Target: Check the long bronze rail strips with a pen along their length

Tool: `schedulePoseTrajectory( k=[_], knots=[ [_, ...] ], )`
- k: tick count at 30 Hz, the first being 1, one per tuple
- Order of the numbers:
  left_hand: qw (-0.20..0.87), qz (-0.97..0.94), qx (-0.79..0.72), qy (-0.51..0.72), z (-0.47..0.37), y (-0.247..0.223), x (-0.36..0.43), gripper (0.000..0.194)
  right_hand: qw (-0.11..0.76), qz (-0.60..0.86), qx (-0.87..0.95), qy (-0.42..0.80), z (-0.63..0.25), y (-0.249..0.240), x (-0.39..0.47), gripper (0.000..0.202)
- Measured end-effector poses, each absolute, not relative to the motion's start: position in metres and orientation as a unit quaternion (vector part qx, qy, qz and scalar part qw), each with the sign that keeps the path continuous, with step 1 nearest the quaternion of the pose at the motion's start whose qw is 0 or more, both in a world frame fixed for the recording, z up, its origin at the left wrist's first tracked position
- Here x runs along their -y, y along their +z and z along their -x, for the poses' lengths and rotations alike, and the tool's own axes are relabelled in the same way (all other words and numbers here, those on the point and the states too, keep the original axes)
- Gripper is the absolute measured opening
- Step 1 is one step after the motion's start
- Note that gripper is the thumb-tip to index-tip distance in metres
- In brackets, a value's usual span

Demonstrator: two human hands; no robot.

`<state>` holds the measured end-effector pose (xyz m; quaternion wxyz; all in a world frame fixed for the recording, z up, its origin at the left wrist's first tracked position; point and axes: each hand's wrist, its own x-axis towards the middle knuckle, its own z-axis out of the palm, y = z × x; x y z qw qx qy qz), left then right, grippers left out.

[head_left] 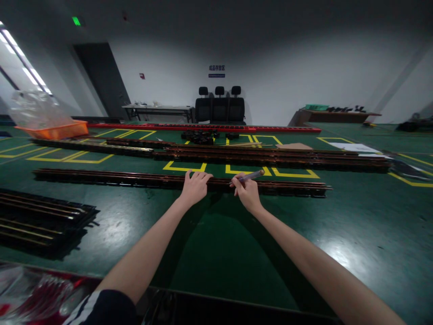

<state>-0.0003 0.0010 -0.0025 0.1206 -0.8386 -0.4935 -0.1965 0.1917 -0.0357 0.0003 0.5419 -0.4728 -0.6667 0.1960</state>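
Note:
A long dark strip with copper-coloured rails (118, 177) lies crosswise on the green tabletop in front of me. My left hand (195, 187) rests on the strip near its middle, fingers spread and bent over it. A short way to the right, my right hand (248, 194) grips a pen (253, 175) in a writing hold. The pen's back end points up and right; its tip is at the strip, though whether it touches cannot be made out. The strip's right end (318, 189) extends past my right hand.
Behind it lies a bundle of similar strips (270, 158). More strips (40, 221) are stacked at the left front. An orange basket (61, 131) with a clear plastic bag (37, 110), black parts (199, 135), cardboard (294, 146) and papers (355, 147) sit farther back.

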Motion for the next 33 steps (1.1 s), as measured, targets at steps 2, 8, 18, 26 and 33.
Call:
schedulePoseTrajectory(
  k=[2, 8, 18, 26, 33],
  knots=[
    [0.121, 0.839, 0.493, -0.195, -0.0003, -0.0020, -0.0007, 0.043, 0.545, 0.473, 0.663, 0.199, -0.1922, -0.0009, 0.0354, 0.024],
    [0.113, 0.841, 0.493, -0.194, -0.0011, -0.0010, -0.0004, 0.044, 0.563, 0.468, 0.652, 0.198, -0.1921, -0.0026, 0.0349, 0.028],
    [0.114, 0.841, 0.489, -0.200, 0.0013, -0.0032, -0.0021, 0.045, 0.547, 0.470, 0.663, 0.199, -0.1922, -0.0012, 0.0348, 0.025],
    [0.117, 0.841, 0.493, -0.192, 0.0022, -0.0016, -0.0019, 0.045, 0.535, 0.477, 0.669, 0.196, -0.1920, -0.0007, 0.0341, 0.020],
    [0.117, 0.840, 0.496, -0.187, 0.0031, -0.0035, -0.0039, 0.046, 0.546, 0.473, 0.663, 0.196, -0.1916, -0.0004, 0.0356, 0.022]
  ],
)
